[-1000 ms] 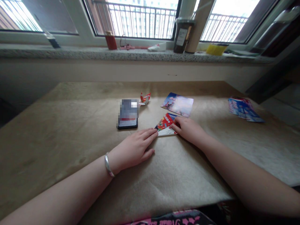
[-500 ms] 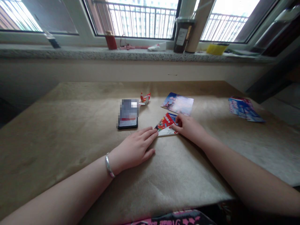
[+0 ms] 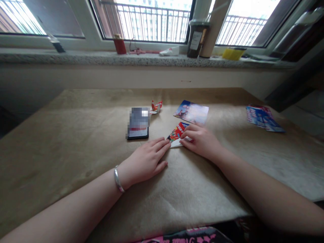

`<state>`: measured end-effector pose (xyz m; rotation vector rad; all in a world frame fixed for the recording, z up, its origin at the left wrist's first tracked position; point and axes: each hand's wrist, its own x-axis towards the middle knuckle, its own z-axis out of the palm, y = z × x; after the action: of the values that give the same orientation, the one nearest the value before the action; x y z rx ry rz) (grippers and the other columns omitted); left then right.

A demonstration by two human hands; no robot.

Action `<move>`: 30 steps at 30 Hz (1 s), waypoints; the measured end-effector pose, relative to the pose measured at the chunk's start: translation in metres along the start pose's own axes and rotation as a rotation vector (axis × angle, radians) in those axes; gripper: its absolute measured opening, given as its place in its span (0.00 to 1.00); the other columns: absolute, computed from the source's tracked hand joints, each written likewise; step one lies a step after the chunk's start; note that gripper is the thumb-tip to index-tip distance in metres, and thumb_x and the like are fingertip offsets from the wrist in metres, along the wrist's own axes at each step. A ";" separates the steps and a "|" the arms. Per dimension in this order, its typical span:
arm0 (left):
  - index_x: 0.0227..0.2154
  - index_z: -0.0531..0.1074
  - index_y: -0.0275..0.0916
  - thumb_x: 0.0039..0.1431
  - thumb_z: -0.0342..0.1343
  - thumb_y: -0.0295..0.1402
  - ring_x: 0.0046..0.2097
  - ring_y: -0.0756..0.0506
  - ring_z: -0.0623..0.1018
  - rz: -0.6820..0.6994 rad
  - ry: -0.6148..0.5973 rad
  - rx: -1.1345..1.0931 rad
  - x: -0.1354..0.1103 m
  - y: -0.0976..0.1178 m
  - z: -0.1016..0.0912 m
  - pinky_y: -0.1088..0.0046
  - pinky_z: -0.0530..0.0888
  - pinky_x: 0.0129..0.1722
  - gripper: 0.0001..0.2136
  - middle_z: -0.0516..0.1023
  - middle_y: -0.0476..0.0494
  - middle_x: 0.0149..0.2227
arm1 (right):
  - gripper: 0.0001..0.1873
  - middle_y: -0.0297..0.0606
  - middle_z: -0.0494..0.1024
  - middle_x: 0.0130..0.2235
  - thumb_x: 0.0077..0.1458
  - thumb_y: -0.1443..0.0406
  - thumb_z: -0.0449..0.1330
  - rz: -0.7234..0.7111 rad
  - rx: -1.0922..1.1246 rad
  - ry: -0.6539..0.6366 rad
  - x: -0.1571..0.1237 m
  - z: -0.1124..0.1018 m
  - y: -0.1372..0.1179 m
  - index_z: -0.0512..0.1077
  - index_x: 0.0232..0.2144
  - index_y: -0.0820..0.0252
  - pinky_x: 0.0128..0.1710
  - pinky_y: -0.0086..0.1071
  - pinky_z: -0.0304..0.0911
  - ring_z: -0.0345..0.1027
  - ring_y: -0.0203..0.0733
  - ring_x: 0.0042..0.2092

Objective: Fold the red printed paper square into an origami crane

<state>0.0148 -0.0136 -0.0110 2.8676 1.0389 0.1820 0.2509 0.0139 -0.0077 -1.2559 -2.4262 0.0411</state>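
A small folded sheet of coloured paper (image 3: 176, 134), red, blue and white, lies on the tan table cover (image 3: 76, 135) in front of me. My left hand (image 3: 145, 161) rests flat, fingers stretched out, its fingertips on the paper's left corner. My right hand (image 3: 201, 140) lies over the paper's right part with fingers extended and pressing it down. A silver bangle (image 3: 116, 179) circles my left wrist.
A dark phone (image 3: 138, 124) lies just left of the paper. Behind it sits a small folded red-and-white paper piece (image 3: 156, 107). A blue picture card (image 3: 191, 112) lies behind my right hand, more blue sheets (image 3: 263, 118) at the far right. The windowsill holds a red cup (image 3: 119, 44) and a dark jar (image 3: 196, 38).
My right hand has slid left over the folded paper, covering more of it. My left hand has stayed in place.
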 end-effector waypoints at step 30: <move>0.54 0.62 0.33 0.62 0.45 0.37 0.55 0.40 0.66 0.061 0.041 0.082 0.002 -0.002 -0.005 0.62 0.66 0.55 0.20 0.67 0.36 0.53 | 0.16 0.40 0.76 0.47 0.60 0.65 0.48 -0.230 -0.100 -0.087 -0.004 0.012 -0.014 0.74 0.44 0.58 0.48 0.38 0.64 0.68 0.44 0.47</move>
<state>0.0141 -0.0109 -0.0062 2.9837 0.9884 0.2073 0.2377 0.0045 -0.0174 -1.0266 -2.6625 -0.0939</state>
